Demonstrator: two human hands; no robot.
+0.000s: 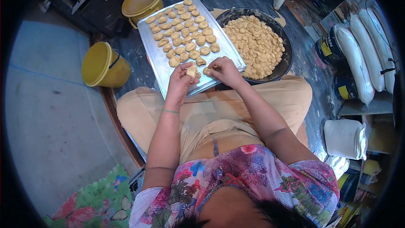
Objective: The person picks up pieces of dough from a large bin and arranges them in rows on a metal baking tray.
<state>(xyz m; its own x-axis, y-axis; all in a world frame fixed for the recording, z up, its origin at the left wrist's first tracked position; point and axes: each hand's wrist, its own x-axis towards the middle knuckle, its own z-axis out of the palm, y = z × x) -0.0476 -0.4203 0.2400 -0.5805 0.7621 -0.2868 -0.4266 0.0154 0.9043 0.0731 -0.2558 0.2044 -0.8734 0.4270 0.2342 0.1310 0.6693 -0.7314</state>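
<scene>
A metal baking tray (158, 69) lies tilted in front of my crossed legs, carrying rows of small tan dough pieces (190, 46). Over its near edge, my left hand (179, 81) is closed around a lighter lump of dough (192, 70), held between thumb and fingers. My right hand (227, 71) pinches a small dough piece (206, 71) at the tray's near end, just right of the left hand. Beside the tray on the right, a wide black basin (287, 52) holds a heap of similar dough pieces (255, 44).
Two yellow buckets, one lidded bucket (95, 64) at the left and another bucket (141, 2) beyond it, flank the tray. Long white plastic-wrapped packs (354, 63) and dark tubs (330, 44) stand at the right. A folded white cloth or sack (344, 139) sits by the shelves.
</scene>
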